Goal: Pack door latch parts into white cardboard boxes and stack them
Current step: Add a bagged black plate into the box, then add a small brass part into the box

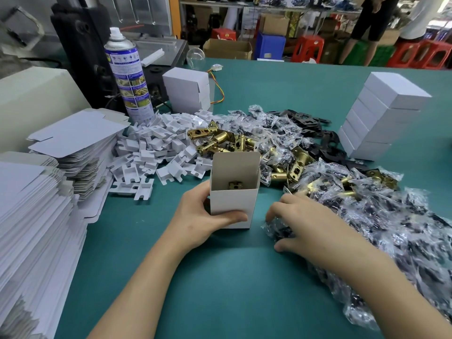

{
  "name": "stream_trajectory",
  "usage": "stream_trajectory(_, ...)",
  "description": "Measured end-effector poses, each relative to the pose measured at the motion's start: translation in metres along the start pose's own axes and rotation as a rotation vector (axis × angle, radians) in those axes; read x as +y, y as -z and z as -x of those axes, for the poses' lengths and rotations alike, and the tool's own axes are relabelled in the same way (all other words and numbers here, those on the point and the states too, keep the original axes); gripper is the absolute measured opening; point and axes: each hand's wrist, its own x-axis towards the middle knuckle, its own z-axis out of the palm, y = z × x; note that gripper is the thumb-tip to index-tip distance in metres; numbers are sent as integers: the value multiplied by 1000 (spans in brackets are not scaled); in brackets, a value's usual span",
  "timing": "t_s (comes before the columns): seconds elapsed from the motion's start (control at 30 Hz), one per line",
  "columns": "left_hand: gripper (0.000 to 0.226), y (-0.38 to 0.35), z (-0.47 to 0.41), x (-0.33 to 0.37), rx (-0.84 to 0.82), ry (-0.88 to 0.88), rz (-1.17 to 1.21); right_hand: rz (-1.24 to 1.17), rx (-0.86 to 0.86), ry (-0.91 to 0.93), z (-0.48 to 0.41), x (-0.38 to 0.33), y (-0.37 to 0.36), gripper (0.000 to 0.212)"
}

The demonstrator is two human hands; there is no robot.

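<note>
At frame centre an open white cardboard box (pixel 232 204) stands upright on the teal desk (pixel 220 277), a brass latch part (pixel 235 185) inside. The left grip (pixel 197 220) wraps it, thumb across its front. Just right, the right grip (pixel 305 226) curls narrowly onto a crinkled clear bag (pixel 275 228) of black parts.

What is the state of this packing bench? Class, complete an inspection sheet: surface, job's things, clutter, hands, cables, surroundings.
Surface: teal green table mat.
Job's things: upright open white cardboard box, one brass latch inside; pile of loose brass latches; clear plastic bags of dark parts; white plastic inserts; flat white box blanks; tall stack of closed white boxes.
Clutter: upright blue-and-white spray can.
Hands: left hand grips the open box; right hand grasps one bag.
Cables: red and yellow wires, far side.
Surroundings: red plastic stools, brown cartons, a standing person.
</note>
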Motion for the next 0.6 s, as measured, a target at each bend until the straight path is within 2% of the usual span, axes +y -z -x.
stream_trajectory(0.17,45,-1,1,3,2,-3,11,-99,106,14,3,0,3,34)
stream_trajectory(0.27,45,-2,1,2,-2,-5,15,-382,215,-4,9,4,17,29)
stream_trajectory(0.37,47,-1,1,2,-10,12,9,-788,514,10,19,-4,43,28)
stream_trajectory(0.43,48,-1,1,2,-12,18,6,-951,681,70,22,-14,58,31)
stream_trajectory(0.5,49,-1,1,3,-9,20,7,-961,727,145,17,-30,65,30)
stream_trajectory(0.6,46,-2,2,5,4,25,-4,-706,701,224,1,-52,61,22)
